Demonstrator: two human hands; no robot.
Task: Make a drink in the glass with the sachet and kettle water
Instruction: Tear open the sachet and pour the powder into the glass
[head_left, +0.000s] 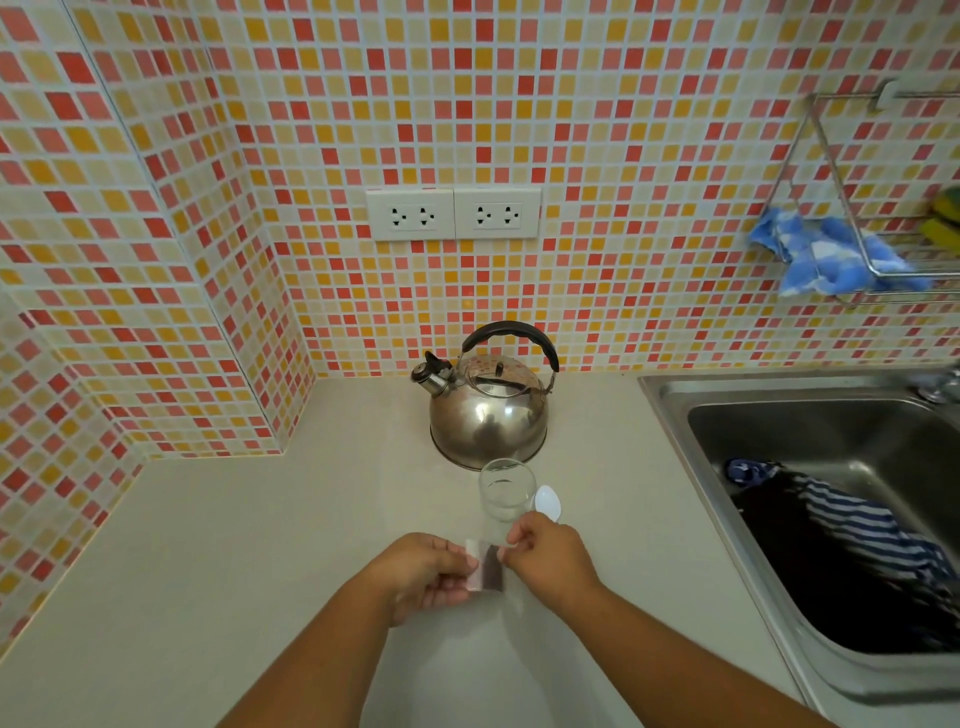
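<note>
A clear glass (506, 493) stands upright on the pale counter (260, 545), just in front of a steel kettle (488, 410) with a black handle. A white plastic spoon (549, 501) lies right of the glass. Close to me, both hands hold a small sachet (485, 569) between them, just in front of the glass. My left hand (426, 571) grips its left side. My right hand (550, 558) pinches its upper right corner. The sachet looks pale with a dark panel; its print is too blurred to read.
A steel sink (675, 415) at the right holds a striped cloth (857, 525). A wire rack (883, 270) on the tiled wall carries a blue cloth (821, 254) and sponges. Two double sockets (453, 213) sit above the kettle. A tiled wall corner juts out at the left.
</note>
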